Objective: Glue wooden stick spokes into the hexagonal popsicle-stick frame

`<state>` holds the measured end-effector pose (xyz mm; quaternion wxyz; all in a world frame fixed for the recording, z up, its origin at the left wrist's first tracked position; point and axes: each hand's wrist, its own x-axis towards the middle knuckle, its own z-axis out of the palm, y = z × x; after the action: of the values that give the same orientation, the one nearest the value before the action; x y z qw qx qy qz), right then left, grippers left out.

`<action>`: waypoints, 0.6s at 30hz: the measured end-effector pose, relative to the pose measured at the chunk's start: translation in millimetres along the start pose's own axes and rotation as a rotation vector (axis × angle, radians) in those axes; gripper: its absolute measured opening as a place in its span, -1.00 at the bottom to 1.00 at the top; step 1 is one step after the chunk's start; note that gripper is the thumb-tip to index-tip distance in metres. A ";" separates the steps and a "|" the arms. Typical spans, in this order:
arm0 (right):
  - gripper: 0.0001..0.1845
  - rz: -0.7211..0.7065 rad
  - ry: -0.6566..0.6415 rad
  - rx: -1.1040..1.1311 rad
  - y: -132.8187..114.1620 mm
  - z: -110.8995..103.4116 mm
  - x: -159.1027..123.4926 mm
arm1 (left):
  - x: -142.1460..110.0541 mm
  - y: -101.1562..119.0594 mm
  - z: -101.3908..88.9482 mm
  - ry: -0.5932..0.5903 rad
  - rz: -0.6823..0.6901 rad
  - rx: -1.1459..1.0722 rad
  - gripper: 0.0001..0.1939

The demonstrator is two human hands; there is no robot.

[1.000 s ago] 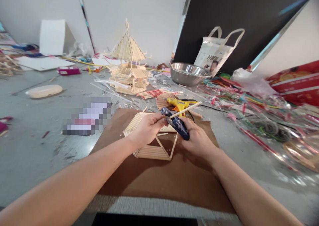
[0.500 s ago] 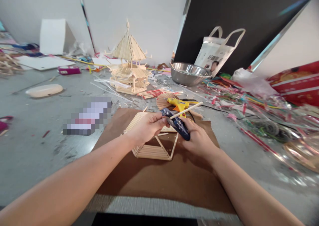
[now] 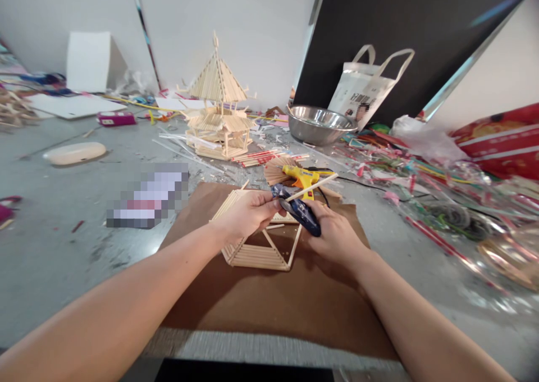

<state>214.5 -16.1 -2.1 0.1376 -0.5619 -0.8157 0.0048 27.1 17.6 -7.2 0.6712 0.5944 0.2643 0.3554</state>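
Closed around a dark blue hand cutter with a short metal head, my right hand is above the right side of the brown sheet. My left hand pinches one end of a thin wooden stick at the cutter's jaws. The stick slants up to the right across the tool; whether the blades bite into it cannot be made out. Under my hands lies a flat frame of glued sticks, some sections filled with rows of sticks. My left hand and forearm hide part of it.
Behind my hands lies a yellow glue gun with a black cord. A stick pagoda stands at the back, beside a steel bowl. A blurred-out phone-like slab lies left; tangled strips and wrappers spread right.
Both hands stay nearly in place, with the cutter and stick between them. The stick's free end rose slightly, then dropped back a little to the left.
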 end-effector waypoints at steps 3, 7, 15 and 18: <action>-0.48 0.009 -0.013 0.001 -1.1 -1.6 -0.6 | 0.1 0.0 -0.1 0.001 0.002 0.016 -0.74; -0.54 0.028 -0.021 -0.009 -3.0 -3.1 -1.9 | 0.2 0.8 0.1 0.013 0.015 0.051 -0.74; -0.62 0.084 -0.052 -0.050 -8.2 -3.8 -0.6 | -2.9 5.8 5.5 0.190 0.137 0.458 -0.75; -0.61 0.090 -0.052 -0.069 -8.1 -2.3 -0.6 | -3.5 4.2 10.4 0.279 0.252 0.602 -0.78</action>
<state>207.8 -20.0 1.3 0.0965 -0.6022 -0.7925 -0.0027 32.3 8.7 -1.7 0.3741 0.7394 0.3709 0.4193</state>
